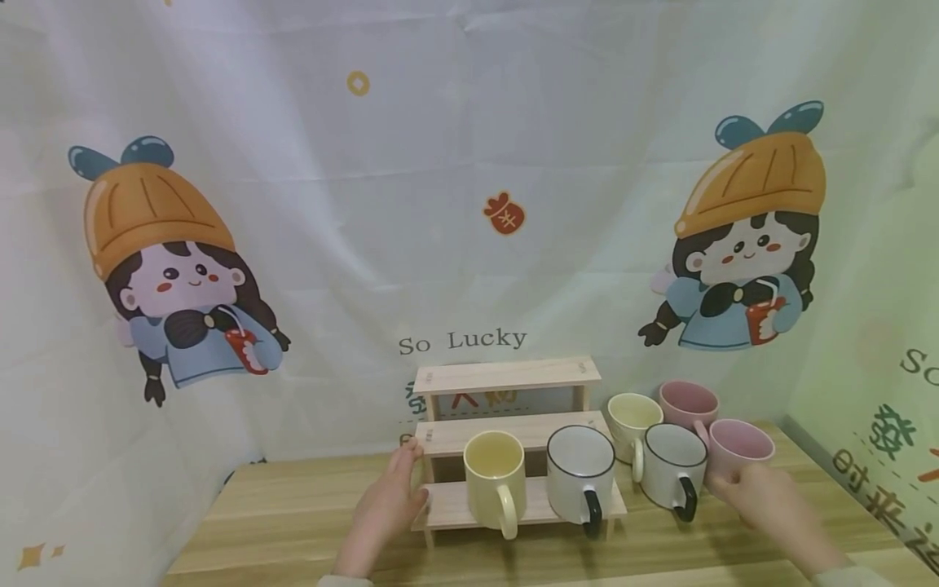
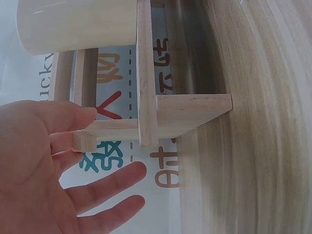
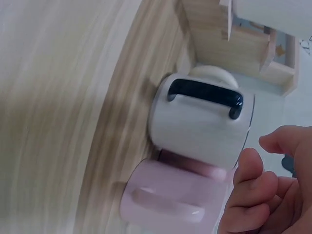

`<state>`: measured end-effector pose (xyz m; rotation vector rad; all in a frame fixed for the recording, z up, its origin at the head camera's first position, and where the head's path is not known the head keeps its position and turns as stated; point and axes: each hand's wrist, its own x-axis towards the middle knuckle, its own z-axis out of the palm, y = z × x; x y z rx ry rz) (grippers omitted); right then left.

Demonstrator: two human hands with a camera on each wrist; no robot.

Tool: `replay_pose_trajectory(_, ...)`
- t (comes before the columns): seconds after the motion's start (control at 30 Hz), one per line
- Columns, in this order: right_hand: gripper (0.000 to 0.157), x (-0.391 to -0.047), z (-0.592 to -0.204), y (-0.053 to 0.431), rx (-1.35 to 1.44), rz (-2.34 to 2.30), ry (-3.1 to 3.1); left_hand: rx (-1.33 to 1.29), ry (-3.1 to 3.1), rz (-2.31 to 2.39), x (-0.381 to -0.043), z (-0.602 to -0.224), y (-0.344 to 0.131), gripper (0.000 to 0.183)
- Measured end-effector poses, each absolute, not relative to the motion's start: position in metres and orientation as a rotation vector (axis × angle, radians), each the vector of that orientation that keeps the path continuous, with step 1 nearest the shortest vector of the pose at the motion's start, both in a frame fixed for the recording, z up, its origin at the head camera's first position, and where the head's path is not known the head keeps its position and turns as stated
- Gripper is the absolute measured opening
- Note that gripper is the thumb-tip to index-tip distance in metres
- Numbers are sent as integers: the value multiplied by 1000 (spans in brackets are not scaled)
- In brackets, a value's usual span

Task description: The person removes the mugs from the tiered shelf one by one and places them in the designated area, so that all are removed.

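Note:
In the head view my left hand (image 1: 385, 505) is at the left end of a three-tier wooden shelf (image 1: 506, 375). The left wrist view shows the thumb and index finger pinching the end of a shelf board, while the other fingers (image 2: 114, 183) extend loosely. My right hand (image 1: 759, 497), its fingers loosely bent and holding nothing, hovers by a white mug with a black handle (image 3: 204, 124) and a pink mug (image 3: 165, 195). On the lowest tier stand a yellow mug (image 1: 484, 489) and another white mug (image 1: 572, 481), handles facing front.
Right of the shelf, a pale yellow cup (image 1: 623, 424) and a darker pink mug (image 1: 689, 395) stand behind the white one on the wooden table (image 1: 293, 522). A printed cloth (image 1: 411, 204) hangs close behind and along the sides.

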<state>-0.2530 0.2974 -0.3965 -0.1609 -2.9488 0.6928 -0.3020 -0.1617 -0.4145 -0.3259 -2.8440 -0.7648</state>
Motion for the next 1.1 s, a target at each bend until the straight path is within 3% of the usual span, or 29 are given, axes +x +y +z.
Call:
replay_pose_trajectory(0.5, 32, -245, -387, 263, -70, 735, -2943, -347, -2832, -764, -300, -414, -162, 62)
replay_pose_trajectory(1.1, 41, -231, -385, 217, -19, 727, -2875, -325, -2851, -762, -301, -413, -163, 62)
